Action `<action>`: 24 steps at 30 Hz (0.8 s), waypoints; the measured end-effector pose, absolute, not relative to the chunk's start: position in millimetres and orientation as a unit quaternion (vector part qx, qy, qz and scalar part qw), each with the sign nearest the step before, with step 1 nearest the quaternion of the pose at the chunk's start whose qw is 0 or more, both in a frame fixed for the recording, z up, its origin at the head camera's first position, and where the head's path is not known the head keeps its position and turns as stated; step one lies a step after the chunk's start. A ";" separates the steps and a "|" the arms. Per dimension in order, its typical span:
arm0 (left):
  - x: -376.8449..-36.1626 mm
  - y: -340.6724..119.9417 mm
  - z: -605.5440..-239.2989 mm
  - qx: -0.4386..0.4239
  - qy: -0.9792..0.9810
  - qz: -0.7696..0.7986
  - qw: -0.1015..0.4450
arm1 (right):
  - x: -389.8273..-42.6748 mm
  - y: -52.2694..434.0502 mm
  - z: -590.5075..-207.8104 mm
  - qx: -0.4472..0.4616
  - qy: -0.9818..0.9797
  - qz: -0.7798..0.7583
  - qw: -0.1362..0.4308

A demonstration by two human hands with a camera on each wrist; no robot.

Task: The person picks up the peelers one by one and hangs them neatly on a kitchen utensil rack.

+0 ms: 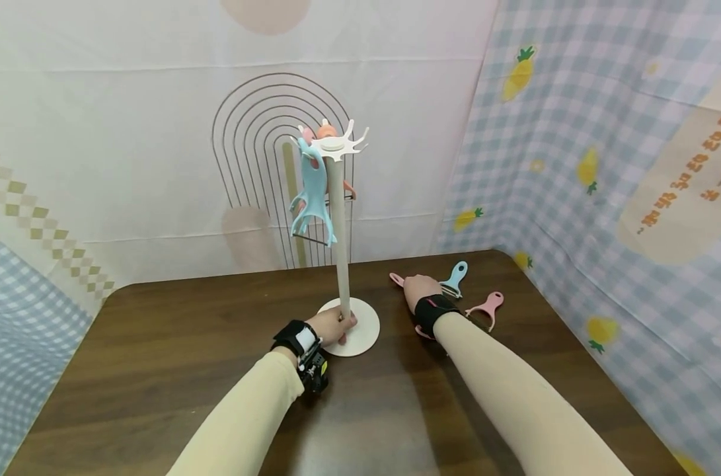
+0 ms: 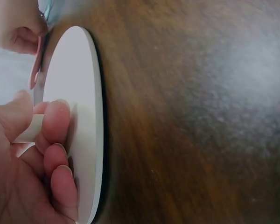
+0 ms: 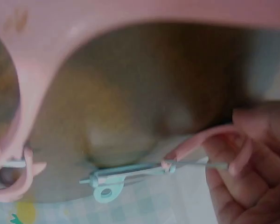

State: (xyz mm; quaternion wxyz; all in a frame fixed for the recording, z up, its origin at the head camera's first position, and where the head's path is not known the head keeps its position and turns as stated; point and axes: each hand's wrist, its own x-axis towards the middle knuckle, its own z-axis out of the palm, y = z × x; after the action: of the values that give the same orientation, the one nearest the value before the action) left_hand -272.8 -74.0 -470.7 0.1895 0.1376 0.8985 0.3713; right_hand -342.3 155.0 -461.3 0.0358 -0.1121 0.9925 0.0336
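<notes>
A white hook stand [image 1: 340, 251] rises from a round base [image 1: 365, 328] on the dark wooden table [image 1: 188, 344]. A blue peeler [image 1: 312, 198] hangs from its top hooks, and a pink one [image 1: 349, 188] hangs behind the pole. My left hand [image 1: 336, 325] grips the pole just above the base; in the left wrist view its fingers [image 2: 53, 140] wrap the pole over the white disc [image 2: 81, 93]. My right hand [image 1: 419, 289] lies on a pink peeler [image 1: 398, 279] on the table, and its fingers [image 3: 252, 168] pinch that peeler's head [image 3: 200, 142].
A blue peeler [image 1: 455, 277] and another pink peeler [image 1: 486, 307] lie to the right of my right hand. One more pink piece [image 1: 422, 334] shows under that wrist. Cloth backdrops [image 1: 604, 165] close off the back and right sides of the table.
</notes>
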 end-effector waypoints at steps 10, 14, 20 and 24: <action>-272.8 -71.1 -477.1 0.133 0.902 0.377 0.165 | -338.6 161.1 -458.3 -0.104 0.993 0.024 0.054; -271.7 -71.1 -475.5 0.122 0.898 0.387 0.172 | -341.6 162.7 -459.9 -0.107 0.992 0.020 0.057; -273.7 -71.8 -478.7 0.126 0.893 0.394 0.177 | -344.2 165.0 -460.3 -0.099 0.993 0.021 0.055; -274.4 -71.2 -478.8 0.126 0.894 0.391 0.177 | -342.2 167.4 -458.8 -0.098 0.994 0.012 0.054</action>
State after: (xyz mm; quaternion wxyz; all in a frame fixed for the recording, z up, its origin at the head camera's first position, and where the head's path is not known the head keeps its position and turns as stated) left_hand -274.4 -71.2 -478.8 0.1774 0.1259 0.8944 0.3909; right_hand -342.2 167.4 -458.8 0.0542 -0.0982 0.9936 0.0125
